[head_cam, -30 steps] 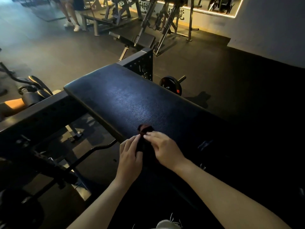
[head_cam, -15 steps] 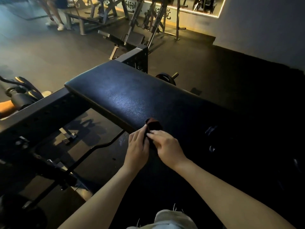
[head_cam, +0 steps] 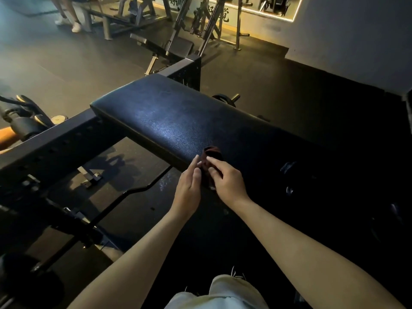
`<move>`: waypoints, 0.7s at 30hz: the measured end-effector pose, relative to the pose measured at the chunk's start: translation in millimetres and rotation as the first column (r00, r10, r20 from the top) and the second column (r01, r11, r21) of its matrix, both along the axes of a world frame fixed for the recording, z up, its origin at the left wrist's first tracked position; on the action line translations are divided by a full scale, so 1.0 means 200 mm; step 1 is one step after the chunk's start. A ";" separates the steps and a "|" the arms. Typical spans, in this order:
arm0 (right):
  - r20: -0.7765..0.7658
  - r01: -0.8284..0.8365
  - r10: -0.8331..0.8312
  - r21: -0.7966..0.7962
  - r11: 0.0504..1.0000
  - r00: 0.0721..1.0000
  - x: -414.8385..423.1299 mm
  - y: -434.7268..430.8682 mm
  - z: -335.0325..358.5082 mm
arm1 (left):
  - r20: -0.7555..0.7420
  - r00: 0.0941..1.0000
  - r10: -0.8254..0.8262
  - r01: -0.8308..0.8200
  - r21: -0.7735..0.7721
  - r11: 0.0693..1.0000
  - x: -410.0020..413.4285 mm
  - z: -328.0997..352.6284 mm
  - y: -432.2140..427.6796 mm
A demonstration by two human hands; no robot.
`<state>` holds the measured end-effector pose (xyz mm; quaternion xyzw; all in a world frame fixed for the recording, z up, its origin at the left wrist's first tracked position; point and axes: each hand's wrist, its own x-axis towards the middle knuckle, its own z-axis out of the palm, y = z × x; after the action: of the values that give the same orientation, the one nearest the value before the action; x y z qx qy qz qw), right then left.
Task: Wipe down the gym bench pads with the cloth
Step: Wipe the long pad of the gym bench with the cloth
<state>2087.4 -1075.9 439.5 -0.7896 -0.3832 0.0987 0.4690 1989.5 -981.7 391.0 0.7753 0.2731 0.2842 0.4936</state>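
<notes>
A: What is the grip doing?

B: The right hand [head_cam: 229, 182] has its fingers curled down on the cloth [head_cam: 213, 153] and is clamped on it. The left hand [head_cam: 188, 190] lies straight-fingered against the cloth's other side, pressing rather than holding.

A: Anything different from a second ago?

B: Little. The two hands have drawn slightly apart, so more of the dark red bundle shows between them. Its bunched end pokes up past the fingertips. They sit at the same spot as before.

A: Where is that?

B: On the pad [head_cam: 178, 117], at its near left edge, towards the person's end. The long lit stretch of pad beyond them has no cloth on it.

A: So for the task?

B: The person seems to be gathering or folding the cloth, not wiping yet. No stroke across the pad has begun, so nearly all the job looks to lie ahead.

A: Anything close by?

B: A bent bar [head_cam: 124, 197] lies on the floor below the pad's left edge, well apart from the hands.
</notes>
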 end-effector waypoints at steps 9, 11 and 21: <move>0.412 -0.007 0.077 -0.169 0.986 0.908 0.10 -0.29 -0.02 | -0.175 0.965 0.194 -0.102 0.431 0.896 0.12 -0.07 -0.12; 0.470 0.057 0.044 -0.199 0.978 0.882 0.16 -0.38 -0.03 | -0.115 0.975 0.191 -0.142 0.340 0.930 0.14 -0.05 -0.17; 0.461 -0.001 0.072 -0.153 0.988 0.884 0.22 -0.63 -0.09 | 0.009 0.972 0.234 -0.231 0.207 0.951 0.15 -0.01 -0.64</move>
<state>2132.0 -1201.7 421.5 -0.8154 -0.4909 -0.0565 0.3016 2019.7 -1110.4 388.6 0.7868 0.3354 0.3613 0.3714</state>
